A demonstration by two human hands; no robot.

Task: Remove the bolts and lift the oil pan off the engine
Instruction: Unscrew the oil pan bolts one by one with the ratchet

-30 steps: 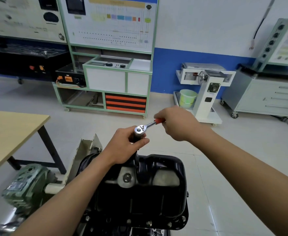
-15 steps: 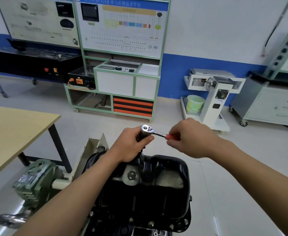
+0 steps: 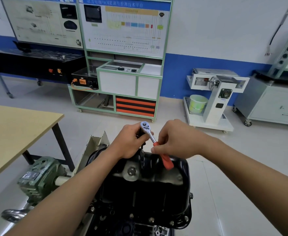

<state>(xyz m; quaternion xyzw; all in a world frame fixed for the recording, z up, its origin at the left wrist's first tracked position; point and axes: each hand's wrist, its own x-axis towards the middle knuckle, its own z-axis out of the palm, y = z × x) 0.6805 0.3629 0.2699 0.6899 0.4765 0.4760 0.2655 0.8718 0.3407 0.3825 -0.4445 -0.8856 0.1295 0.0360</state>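
Both arms are bare as far up as the shot goes, and the left hand and right hand are bare too, plain as that.

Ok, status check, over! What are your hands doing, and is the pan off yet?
Left hand grips ratchet head; right hand pinches its handle. Pan not lifted; near bolts in. Nothing in the way.

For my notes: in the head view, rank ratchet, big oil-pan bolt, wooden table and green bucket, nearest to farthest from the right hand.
1. ratchet: gripped by the right hand.
2. big bolt: below, on the oil pan.
3. wooden table: left.
4. green bucket: ahead right, on the white stand.
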